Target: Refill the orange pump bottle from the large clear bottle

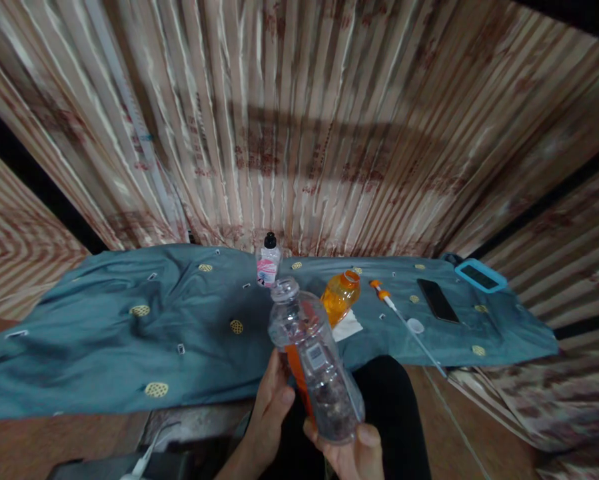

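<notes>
A large clear plastic bottle (324, 373) with an orange label and a barcode is tilted above my lap, its uncapped mouth pointing away from me. My left hand (272, 407) is closed along its left side, partly hidden behind it. The base rests in the grip of my right hand (352, 453), thumb on the near side. Just beyond stands an orange see-through bottle (339, 297) with an open mouth, beside a white paper piece (348, 327). Farther back is a small clear bottle (268, 263) with a black cap and pink label.
A teal patterned cloth (189, 307) covers the surface ahead. To the right lie an orange-and-white nozzle with a long tube (409, 327), a small white round piece (416, 325), a dark phone (438, 300) and a light-blue framed device (480, 275). A pleated curtain (299, 133) hangs behind.
</notes>
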Available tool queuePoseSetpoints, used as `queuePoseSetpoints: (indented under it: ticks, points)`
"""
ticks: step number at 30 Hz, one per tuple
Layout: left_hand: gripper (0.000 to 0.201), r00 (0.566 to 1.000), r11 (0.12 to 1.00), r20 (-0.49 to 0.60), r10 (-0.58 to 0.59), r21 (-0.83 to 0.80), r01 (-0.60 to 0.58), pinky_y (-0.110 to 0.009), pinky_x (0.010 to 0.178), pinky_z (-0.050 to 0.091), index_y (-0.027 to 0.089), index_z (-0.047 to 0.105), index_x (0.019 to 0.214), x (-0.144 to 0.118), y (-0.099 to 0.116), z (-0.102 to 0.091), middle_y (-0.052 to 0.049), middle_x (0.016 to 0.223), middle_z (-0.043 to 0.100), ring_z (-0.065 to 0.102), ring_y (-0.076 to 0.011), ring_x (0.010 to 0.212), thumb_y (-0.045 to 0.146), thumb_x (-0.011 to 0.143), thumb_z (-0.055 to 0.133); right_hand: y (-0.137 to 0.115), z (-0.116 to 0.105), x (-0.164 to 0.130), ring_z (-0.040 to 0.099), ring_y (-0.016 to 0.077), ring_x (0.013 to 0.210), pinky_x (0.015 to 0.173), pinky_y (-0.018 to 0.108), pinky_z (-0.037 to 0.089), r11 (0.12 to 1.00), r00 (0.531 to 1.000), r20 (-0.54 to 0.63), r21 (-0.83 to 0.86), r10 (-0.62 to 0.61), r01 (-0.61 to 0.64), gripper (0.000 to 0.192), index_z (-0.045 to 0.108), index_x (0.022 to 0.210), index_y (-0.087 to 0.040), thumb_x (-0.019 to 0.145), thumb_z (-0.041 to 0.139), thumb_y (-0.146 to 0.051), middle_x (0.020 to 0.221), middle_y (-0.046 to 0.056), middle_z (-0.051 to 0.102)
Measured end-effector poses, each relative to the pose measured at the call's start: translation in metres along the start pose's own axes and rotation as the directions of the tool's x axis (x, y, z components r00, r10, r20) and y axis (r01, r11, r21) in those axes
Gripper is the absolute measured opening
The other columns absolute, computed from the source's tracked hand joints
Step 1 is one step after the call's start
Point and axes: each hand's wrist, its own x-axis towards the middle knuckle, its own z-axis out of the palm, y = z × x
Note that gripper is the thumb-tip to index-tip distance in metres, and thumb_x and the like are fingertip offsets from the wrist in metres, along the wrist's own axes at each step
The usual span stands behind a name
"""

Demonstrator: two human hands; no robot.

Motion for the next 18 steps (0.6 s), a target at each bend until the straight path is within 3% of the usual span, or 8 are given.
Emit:
queuePoseSetpoints:
  ticks: [2, 4, 5, 8, 11, 15, 18]
  points:
    - [0.069, 0.994, 0.996, -0.064, -0.090, 0.022, 0.091, -0.038, 0.074, 0.062, 0.022, 0.056, 0.122, -0.007, 0.003, -0.005, -0.011, 0.110, 0.070, 0.069, -0.0294, 0.099, 0.058, 0.067, 0.076, 0.011, 0.004, 0.013, 0.063, 0.0212, 0.069, 0.061, 0.032, 0.042, 0.998, 0.998, 0.017, -0.025, 0.053, -0.053, 0.048, 0.075, 0.090, -0.017, 0.056, 0.075, -0.050, 0.078, 0.009, 0.075]
    - [0.064, 0.970, 0.983, -0.169, -0.175, 0.028, 0.182, -0.025, 0.044, 0.054, 0.022, 0.055, 0.114, -0.006, 0.005, -0.011, -0.005, 0.089, 0.072, 0.070, -0.0213, 0.070, 0.049, 0.062, 0.081, 0.020, 0.011, 0.025, 0.065, 0.0203, 0.066, 0.060, 0.030, 0.044, 0.998, 0.998, -0.004, 0.008, 0.069, -0.069, 0.051, 0.071, 0.098, -0.019, 0.052, 0.076, -0.039, 0.080, 0.006, 0.075]
    - [0.060, 0.954, 0.976, -0.220, -0.202, 0.034, 0.215, -0.021, 0.038, 0.048, 0.022, 0.055, 0.110, -0.004, 0.007, -0.014, -0.002, 0.080, 0.070, 0.067, -0.0178, 0.060, 0.046, 0.062, 0.082, 0.023, 0.016, 0.030, 0.066, 0.0199, 0.065, 0.059, 0.029, 0.045, 0.997, 0.997, -0.004, 0.029, 0.074, -0.073, 0.056, 0.067, 0.105, -0.020, 0.051, 0.074, -0.033, 0.080, 0.003, 0.075]
    - [0.055, 0.926, 0.973, -0.322, -0.197, 0.051, 0.225, -0.025, 0.049, 0.055, 0.020, 0.056, 0.101, 0.006, 0.016, -0.023, 0.000, 0.076, 0.069, 0.067, -0.0168, 0.061, 0.040, 0.058, 0.084, 0.031, 0.029, 0.043, 0.069, 0.0199, 0.069, 0.063, 0.031, 0.049, 0.992, 0.995, 0.022, 0.071, 0.100, -0.102, 0.068, 0.057, 0.121, -0.024, 0.054, 0.069, -0.025, 0.084, 0.000, 0.075]
    - [0.056, 0.898, 0.984, -0.430, -0.090, 0.098, 0.145, -0.032, 0.068, 0.061, 0.020, 0.055, 0.092, 0.016, 0.027, -0.030, 0.001, 0.078, 0.070, 0.071, -0.0214, 0.074, 0.035, 0.048, 0.086, 0.035, 0.035, 0.051, 0.072, 0.0221, 0.080, 0.070, 0.034, 0.051, 0.993, 0.992, 0.037, -0.002, 0.120, -0.120, 0.065, 0.054, 0.123, -0.023, 0.060, 0.071, -0.028, 0.095, 0.004, 0.076]
    - [0.065, 0.889, 0.963, -0.455, 0.058, 0.259, 0.070, -0.037, 0.079, 0.060, 0.020, 0.053, 0.106, 0.034, 0.032, -0.048, -0.001, 0.091, 0.069, 0.070, -0.0231, 0.087, 0.037, 0.052, 0.084, 0.024, 0.031, 0.047, 0.072, 0.0226, 0.089, 0.075, 0.035, 0.052, 0.957, 0.989, -0.142, -0.278, 0.047, -0.085, 0.064, 0.055, 0.122, -0.023, 0.064, 0.080, -0.034, 0.109, 0.005, 0.071]
    - [0.071, 0.863, 0.886, -0.459, 0.211, 0.462, 0.029, -0.040, 0.082, 0.059, 0.019, 0.052, 0.111, 0.053, 0.025, -0.069, -0.004, 0.099, 0.067, 0.069, -0.0234, 0.088, 0.043, 0.052, 0.085, -0.001, 0.022, 0.033, 0.070, 0.0187, 0.084, 0.071, 0.031, 0.051, 0.855, 0.972, -0.216, -0.517, -0.092, -0.035, 0.059, 0.060, 0.117, -0.020, 0.066, 0.080, -0.044, 0.107, 0.008, 0.070]
